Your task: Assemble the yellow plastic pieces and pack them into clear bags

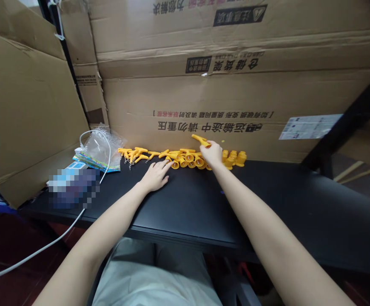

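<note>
A row of several small yellow plastic parts (pixel 185 158) lies along the far edge of the black table (pixel 185 204), against the cardboard boxes. My right hand (pixel 212 154) is closed on one yellow T-shaped part (pixel 200 140), lifted just above the row. My left hand (pixel 155 175) rests flat on the table with its fingers spread, its fingertips close to the yellow parts near the middle of the row. Several yellow cap-shaped pieces (pixel 234 158) stand to the right of my right hand.
Large cardboard boxes (pixel 236 85) wall the back and left. A clear plastic bag (pixel 100 146) lies on a colourful packet at the far left, beside a white cable (pixel 60 238) and a blurred object (pixel 73 187). A black frame bar (pixel 347 123) slants at right.
</note>
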Demonstrator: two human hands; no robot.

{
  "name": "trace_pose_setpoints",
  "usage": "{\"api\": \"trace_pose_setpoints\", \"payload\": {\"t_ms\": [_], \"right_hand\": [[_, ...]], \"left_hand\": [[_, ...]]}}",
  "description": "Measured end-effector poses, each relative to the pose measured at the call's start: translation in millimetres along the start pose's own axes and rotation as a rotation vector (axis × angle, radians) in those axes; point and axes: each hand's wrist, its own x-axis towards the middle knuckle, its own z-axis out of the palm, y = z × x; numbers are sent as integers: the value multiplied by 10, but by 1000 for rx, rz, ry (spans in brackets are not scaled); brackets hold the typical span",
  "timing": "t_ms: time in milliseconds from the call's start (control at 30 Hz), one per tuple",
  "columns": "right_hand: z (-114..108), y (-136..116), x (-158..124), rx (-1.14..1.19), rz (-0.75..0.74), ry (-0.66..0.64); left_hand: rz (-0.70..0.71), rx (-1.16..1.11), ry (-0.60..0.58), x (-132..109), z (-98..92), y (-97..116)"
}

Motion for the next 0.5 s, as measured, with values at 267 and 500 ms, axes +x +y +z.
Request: {"api": "trace_pose_setpoints", "payload": {"t_ms": [267,500], "right_hand": [[214,260,-195,-646,-258,-95],[217,378,-63,-423,-344,-96]], "left_hand": [[-6,79,-190,27,27,14],[-14,55,-174,29,50,4]]}}
